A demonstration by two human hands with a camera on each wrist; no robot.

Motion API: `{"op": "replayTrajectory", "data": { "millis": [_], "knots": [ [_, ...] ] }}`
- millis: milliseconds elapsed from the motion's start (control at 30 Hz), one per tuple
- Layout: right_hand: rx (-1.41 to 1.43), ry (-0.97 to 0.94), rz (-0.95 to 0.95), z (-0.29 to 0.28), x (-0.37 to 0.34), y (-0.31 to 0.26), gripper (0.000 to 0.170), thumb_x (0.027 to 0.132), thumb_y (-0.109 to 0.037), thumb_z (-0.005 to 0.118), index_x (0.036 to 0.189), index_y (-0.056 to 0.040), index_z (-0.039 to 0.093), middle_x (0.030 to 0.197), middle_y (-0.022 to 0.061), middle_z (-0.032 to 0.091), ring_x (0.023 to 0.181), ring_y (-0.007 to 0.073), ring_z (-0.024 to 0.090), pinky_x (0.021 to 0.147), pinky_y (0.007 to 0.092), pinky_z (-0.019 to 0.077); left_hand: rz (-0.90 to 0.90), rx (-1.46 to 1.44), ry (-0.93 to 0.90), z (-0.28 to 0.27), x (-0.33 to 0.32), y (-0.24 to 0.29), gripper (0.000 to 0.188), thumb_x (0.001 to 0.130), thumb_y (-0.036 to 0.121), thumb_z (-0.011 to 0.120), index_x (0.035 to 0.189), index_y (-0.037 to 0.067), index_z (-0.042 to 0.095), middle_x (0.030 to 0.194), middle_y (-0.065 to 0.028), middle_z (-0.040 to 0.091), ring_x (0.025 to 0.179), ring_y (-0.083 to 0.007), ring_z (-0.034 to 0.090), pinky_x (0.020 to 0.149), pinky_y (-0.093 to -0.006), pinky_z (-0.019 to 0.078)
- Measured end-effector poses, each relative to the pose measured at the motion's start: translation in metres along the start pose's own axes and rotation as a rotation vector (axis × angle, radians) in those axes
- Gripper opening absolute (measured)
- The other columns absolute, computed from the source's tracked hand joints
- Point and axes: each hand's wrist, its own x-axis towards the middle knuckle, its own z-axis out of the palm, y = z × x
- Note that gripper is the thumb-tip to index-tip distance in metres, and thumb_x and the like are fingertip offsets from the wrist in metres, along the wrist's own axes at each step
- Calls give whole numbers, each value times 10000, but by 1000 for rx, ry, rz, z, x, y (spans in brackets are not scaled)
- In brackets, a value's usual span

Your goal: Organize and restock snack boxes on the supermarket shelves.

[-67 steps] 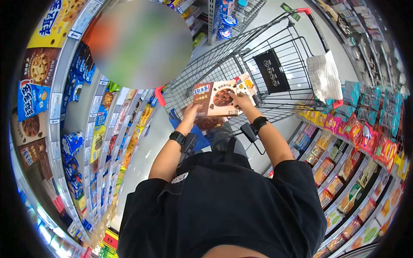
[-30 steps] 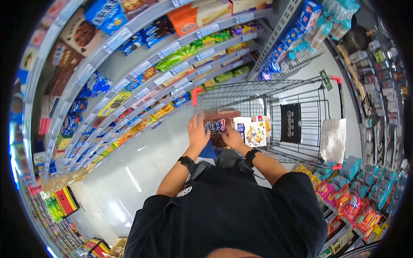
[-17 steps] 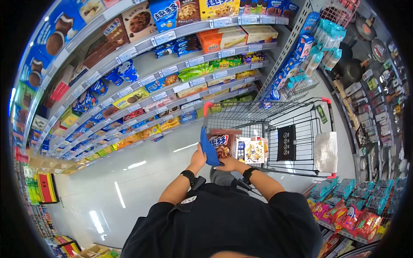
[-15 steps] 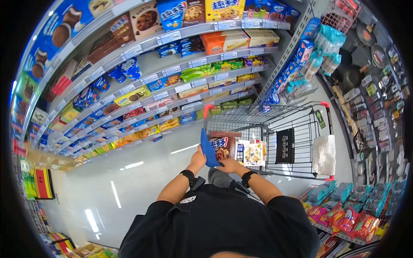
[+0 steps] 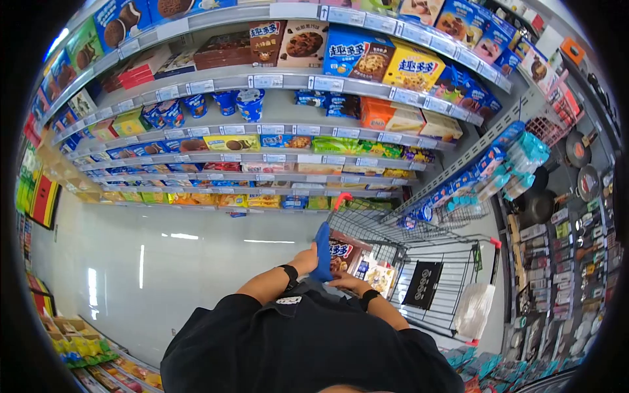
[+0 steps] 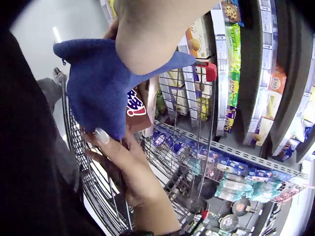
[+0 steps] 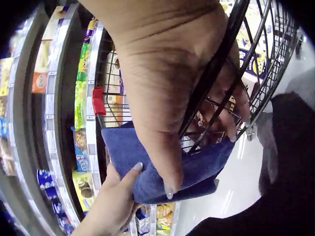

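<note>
A blue cloth (image 5: 323, 252) hangs over the near end of the cart, also filling the middle of the left wrist view (image 6: 98, 83). My left hand (image 5: 305, 261) grips its outer side, thumb on the fabric in the right wrist view (image 7: 110, 204). My right hand (image 5: 349, 283) holds the lower part by the cart's rim; its thumb lies on the cloth and some fingers show behind the wires (image 7: 170, 93). Beside the cloth, a brown cookie box (image 5: 343, 251) lies in the cart, next to a white box with a cartoon print (image 5: 376, 276).
The wire cart (image 5: 445, 308) has red corners, a black panel (image 5: 422, 285) and a white cloth (image 5: 474, 308) over its handle. Snack shelves (image 5: 262, 131) run ahead; pans (image 5: 578, 149) hang at right. Glossy floor (image 5: 164, 262) lies to the left.
The brown cookie box, earlier held above the cart, has gone down into it. Both hands let go of it and took hold of the blue cloth. The head view has turned toward the shelves.
</note>
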Motion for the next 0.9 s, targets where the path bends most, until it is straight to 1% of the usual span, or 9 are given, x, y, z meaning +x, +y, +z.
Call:
{"op": "replayTrajectory", "data": {
  "millis": [200, 233, 433, 533, 600, 700, 800, 833, 900],
  "knots": [
    [146, -184, 60, -36, 23, -8, 680, 761, -303, 688, 1334, -133, 364, 1117, -31, 496, 973, 92, 444, 747, 258, 402, 54, -10, -51, -28, 33, 12, 530, 839, 167, 454, 1271, -67, 255, 886, -281, 603, 822, -418, 593, 734, -487, 459],
    [101, -238, 82, -43, 27, -9, 824, 721, -399, 685, 1390, -134, 284, 1339, 41, 370, 1178, 207, 372, 912, 371, 350, 69, -28, -49, -31, 35, 13, 533, 836, 163, 459, 1270, -70, 256, 880, -283, 603, 816, -419, 593, 728, -488, 459],
    [73, -242, 58, -61, 36, -15, 809, 731, -353, 685, 1382, -72, 297, 1324, 61, 413, 1162, 193, 411, 925, 321, 362, 157, -53, -8, -16, 64, 4, 578, 843, 243, 509, 1261, -70, 262, 842, -274, 609, 783, -415, 597, 694, -485, 467],
    [-203, -161, 46, -72, 19, -45, 774, 726, -374, 688, 1344, -40, 363, 1292, 87, 461, 1132, 202, 457, 909, 312, 397, 210, -4, -100, -40, 63, 8, 642, 858, 356, 504, 1288, -52, 258, 900, -278, 605, 835, -423, 590, 739, -481, 461],
    [-503, -131, 240, -91, 13, -81, 817, 626, -436, 747, 1256, -2, 461, 1222, 137, 541, 1074, 240, 530, 853, 328, 455, 241, 36, -194, -60, 66, 4, 680, 868, 435, 475, 1318, -24, 255, 977, -279, 591, 900, -425, 574, 790, -478, 447],
    [-1006, 188, 400, -112, 12, -148, 597, 669, -452, 701, 1048, -4, 594, 1085, 186, 597, 986, 323, 574, 844, 394, 458, 235, 48, -365, -86, 67, -12, 677, 884, 533, 383, 1368, 68, 293, 1191, -242, 519, 1062, -420, 505, 901, -464, 395],
    [-1069, 701, -77, -111, 26, -231, 440, 698, -403, 671, 871, 0, 637, 900, 223, 619, 859, 355, 603, 754, 417, 476, 366, 80, -263, -87, 93, -60, 627, 879, 539, 390, 1293, 69, 413, 1222, -211, 505, 1066, -395, 505, 901, -456, 394],
    [-1009, 791, -311, -103, 29, -263, 402, 704, -379, 660, 792, 13, 639, 798, 218, 627, 770, 345, 624, 697, 398, 488, 607, 42, -151, -79, 118, -93, 491, 873, 486, 414, 1081, 77, 589, 1093, -208, 579, 960, -374, 562, 834, -448, 432],
    [-961, 804, -627, -60, 40, -337, 351, 757, -247, 639, 999, 4, 597, 923, 179, 636, 863, 319, 622, 757, 383, 488, 523, -39, -48, -116, 125, -130, 388, 852, 411, 434, 873, 84, 644, 888, -196, 629, 813, -342, 605, 721, -444, 458]
  ]
}}
